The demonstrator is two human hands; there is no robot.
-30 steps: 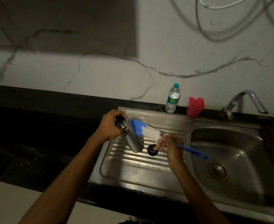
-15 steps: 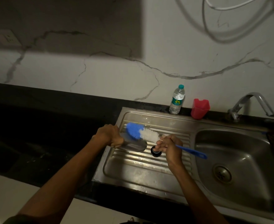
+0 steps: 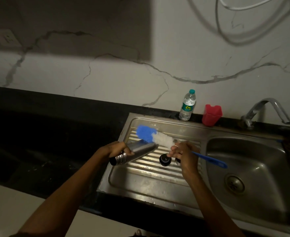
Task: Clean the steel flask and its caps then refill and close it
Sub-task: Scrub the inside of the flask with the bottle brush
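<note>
A dim kitchen, seen from above, with a steel sink [image 3: 158,187] set into a dark worktop [image 3: 47,142] under a white marbled wall. The left hand [image 3: 114,149] grasps the steel flask [image 3: 135,152] near its neck, fingers curled round it, and holds it almost level above the ribbed draining board, with the open mouth pointing toward 8 o'clock and the base toward 2 o'clock. The right hand [image 3: 181,151] is clenched round the blue handle of a bottle brush [image 3: 156,136], whose blue and white bristles lie across the far end of the flask, touching it at about 1 o'clock from the left hand. A small black cap [image 3: 164,159] sits on the draining board, just beside the fingers of the right hand. Another dark piece shows under that hand, too hidden to make out. At 12 o'clock on the back edge of the sink stand a clear water bottle [image 3: 187,106] and a red cup [image 3: 211,115], near each other. A tap [image 3: 267,112] rises at 2 o'clock over the basin.
</note>
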